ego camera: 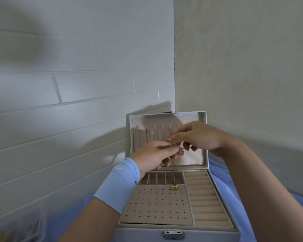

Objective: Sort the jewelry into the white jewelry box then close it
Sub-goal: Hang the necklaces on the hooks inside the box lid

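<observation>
We are in a corner with a white tile wall (73,88) on one side and a plain wall (243,67) on the other. The white jewelry box (222,231) sits open on a blue cloth (220,173). Its lid (204,116) stands up at the back.

Both our hands are up in front of the lid. Our left hand (154,156), with a blue wrist sleeve (119,184), is closed with its fingers pinching the top of a gold necklace (173,170). Our right hand (198,137) pinches the same spot with two fingers. The chain hangs down, and its pendant (174,187) rests on the earring panel (156,205) with the little holes.

We think we are trying to hang it on a hook (163,128) in the lid. The chain is very thin. It could slip from our fingers and fall in a knot. It could also miss the hook. The lid could tip if we push it.
</observation>
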The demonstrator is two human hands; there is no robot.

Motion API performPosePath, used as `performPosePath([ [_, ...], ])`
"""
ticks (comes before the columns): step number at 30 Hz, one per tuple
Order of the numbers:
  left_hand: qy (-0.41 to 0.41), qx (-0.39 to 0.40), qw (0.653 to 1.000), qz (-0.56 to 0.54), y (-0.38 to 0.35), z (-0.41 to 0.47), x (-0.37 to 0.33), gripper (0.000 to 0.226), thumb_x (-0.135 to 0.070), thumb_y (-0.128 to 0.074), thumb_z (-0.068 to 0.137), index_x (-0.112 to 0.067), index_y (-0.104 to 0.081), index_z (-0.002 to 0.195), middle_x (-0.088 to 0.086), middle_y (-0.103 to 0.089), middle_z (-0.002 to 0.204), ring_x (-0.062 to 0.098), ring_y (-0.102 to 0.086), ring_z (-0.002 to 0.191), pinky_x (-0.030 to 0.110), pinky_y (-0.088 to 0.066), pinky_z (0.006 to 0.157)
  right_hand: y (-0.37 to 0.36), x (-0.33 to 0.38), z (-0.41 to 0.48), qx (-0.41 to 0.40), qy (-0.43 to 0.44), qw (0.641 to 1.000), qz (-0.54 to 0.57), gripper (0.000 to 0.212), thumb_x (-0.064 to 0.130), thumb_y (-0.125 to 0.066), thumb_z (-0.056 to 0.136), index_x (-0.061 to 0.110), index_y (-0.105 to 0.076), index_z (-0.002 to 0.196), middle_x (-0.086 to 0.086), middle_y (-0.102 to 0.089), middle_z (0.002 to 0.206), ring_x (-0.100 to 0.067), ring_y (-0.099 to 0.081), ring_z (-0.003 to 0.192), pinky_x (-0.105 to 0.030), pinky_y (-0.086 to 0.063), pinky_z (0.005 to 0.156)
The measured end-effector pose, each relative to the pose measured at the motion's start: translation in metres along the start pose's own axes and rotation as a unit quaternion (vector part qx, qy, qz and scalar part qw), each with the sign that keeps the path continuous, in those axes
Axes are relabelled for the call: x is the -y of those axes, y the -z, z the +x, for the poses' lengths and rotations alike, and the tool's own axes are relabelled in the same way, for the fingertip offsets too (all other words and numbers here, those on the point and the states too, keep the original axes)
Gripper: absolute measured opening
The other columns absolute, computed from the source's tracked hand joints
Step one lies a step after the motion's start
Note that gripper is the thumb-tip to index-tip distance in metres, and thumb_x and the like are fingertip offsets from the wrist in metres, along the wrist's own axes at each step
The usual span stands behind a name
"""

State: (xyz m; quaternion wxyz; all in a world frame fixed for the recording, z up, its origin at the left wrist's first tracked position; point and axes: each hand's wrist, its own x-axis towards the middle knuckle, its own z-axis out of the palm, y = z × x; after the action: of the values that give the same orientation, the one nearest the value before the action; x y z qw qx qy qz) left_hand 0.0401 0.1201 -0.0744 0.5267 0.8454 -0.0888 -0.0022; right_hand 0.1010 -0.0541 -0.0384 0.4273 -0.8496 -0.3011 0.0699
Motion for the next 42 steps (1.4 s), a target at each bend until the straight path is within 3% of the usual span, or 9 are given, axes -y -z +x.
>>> performPosePath([
  [3,-0.017,-0.055,0.996,0.064,0.007,0.003,-0.003,0.029,-0.036,-0.053,0.100,-0.020,-0.076,0.094,0.002,-0.065,0.076,0.006,-0.053,0.064,0.025,-0.039,0.064,0.004,-0.007,-0.005,0.137,-0.030,0.989,-0.054,0.013,0.015,-0.066,0.090,0.014,-0.070,0.103,0.006,-0.056,0.063,-0.014,-0.047,0.060,-0.028,-0.038,0.057],
  [7,-0.062,-0.070,0.989,0.116,0.010,0.005,-0.013,0.029,-0.038,-0.053,0.099,-0.018,-0.075,0.098,-0.017,-0.058,0.061,0.000,-0.052,0.061,0.023,-0.045,0.072,-0.014,-0.011,0.002,0.187,-0.053,0.977,-0.083,0.039,0.029,-0.079,0.086,0.017,-0.064,0.119,-0.005,-0.065,0.075,-0.016,-0.050,0.062,-0.033,-0.043,0.062],
  [11,-0.071,-0.062,0.987,0.132,0.012,0.007,-0.017,0.028,-0.037,-0.054,0.099,-0.018,-0.075,0.100,0.004,-0.067,0.079,0.005,-0.055,0.069,0.029,-0.048,0.078,-0.019,-0.012,0.006,0.147,-0.051,0.986,-0.053,0.012,0.025,-0.073,0.092,0.014,-0.075,0.087,0.004,-0.063,0.062,-0.013,-0.049,0.052,-0.027,-0.040,0.055],
  [16,-0.040,-0.100,0.969,0.221,0.018,0.014,-0.003,0.031,-0.036,-0.052,0.097,-0.018,-0.067,0.076,-0.006,-0.059,0.068,0.014,-0.056,0.070,0.029,-0.038,0.066,0.001,-0.003,-0.002,0.020,-0.029,0.997,-0.071,0.016,0.025,-0.071,0.091,0.013,-0.079,0.084,-0.003,-0.074,0.071,-0.013,-0.051,0.051,-0.027,-0.038,0.050],
  [22,-0.012,-0.092,0.936,0.338,0.005,0.017,0.010,0.028,-0.038,-0.049,0.098,-0.033,-0.068,0.117,-0.016,-0.060,0.121,0.012,-0.058,0.111,0.034,-0.048,0.093,0.005,0.002,0.001,-0.141,0.035,0.989,-0.018,0.026,0.020,-0.068,0.094,0.003,-0.073,0.074,-0.008,-0.074,0.073,-0.015,-0.054,0.049,-0.022,-0.041,0.043],
  [26,-0.006,-0.079,0.915,0.396,0.000,0.020,0.008,0.025,-0.041,-0.051,0.096,-0.034,-0.067,0.114,-0.011,-0.057,0.121,0.016,-0.059,0.106,0.037,-0.051,0.092,0.001,-0.005,0.008,-0.210,0.043,0.977,-0.005,0.019,0.022,-0.068,0.094,0.013,-0.075,0.079,0.004,-0.075,0.075,-0.016,-0.061,0.050,-0.020,-0.040,0.041],
  [35,0.004,-0.089,0.912,0.400,0.003,0.021,0.011,0.020,-0.044,-0.052,0.095,-0.033,-0.069,0.096,-0.014,-0.068,0.096,0.014,-0.063,0.088,0.030,-0.053,0.077,-0.016,-0.019,0.022,-0.177,0.027,0.977,-0.119,0.016,0.022,-0.072,0.092,0.019,-0.075,0.076,0.009,-0.066,0.058,-0.011,-0.060,0.043,-0.017,-0.048,0.051],
  [39,0.016,-0.112,0.909,0.401,0.004,0.025,0.013,0.026,-0.050,-0.054,0.093,-0.030,-0.070,0.096,-0.008,-0.068,0.089,0.017,-0.064,0.084,0.029,-0.052,0.073,-0.019,-0.020,0.018,-0.060,-0.008,0.985,-0.163,0.011,0.016,-0.076,0.083,0.023,-0.077,0.091,0.009,-0.075,0.084,-0.016,-0.067,0.047,-0.029,-0.058,0.064],
  [42,0.020,-0.110,0.916,0.385,0.004,0.024,0.013,0.025,-0.051,-0.056,0.092,-0.032,-0.070,0.099,-0.011,-0.069,0.095,0.017,-0.064,0.089,0.030,-0.052,0.076,-0.020,-0.018,0.019,-0.075,-0.016,0.975,-0.207,0.016,0.017,-0.072,0.085,0.033,-0.073,0.086,0.011,-0.075,0.085,-0.017,-0.070,0.051,-0.028,-0.056,0.066],
])
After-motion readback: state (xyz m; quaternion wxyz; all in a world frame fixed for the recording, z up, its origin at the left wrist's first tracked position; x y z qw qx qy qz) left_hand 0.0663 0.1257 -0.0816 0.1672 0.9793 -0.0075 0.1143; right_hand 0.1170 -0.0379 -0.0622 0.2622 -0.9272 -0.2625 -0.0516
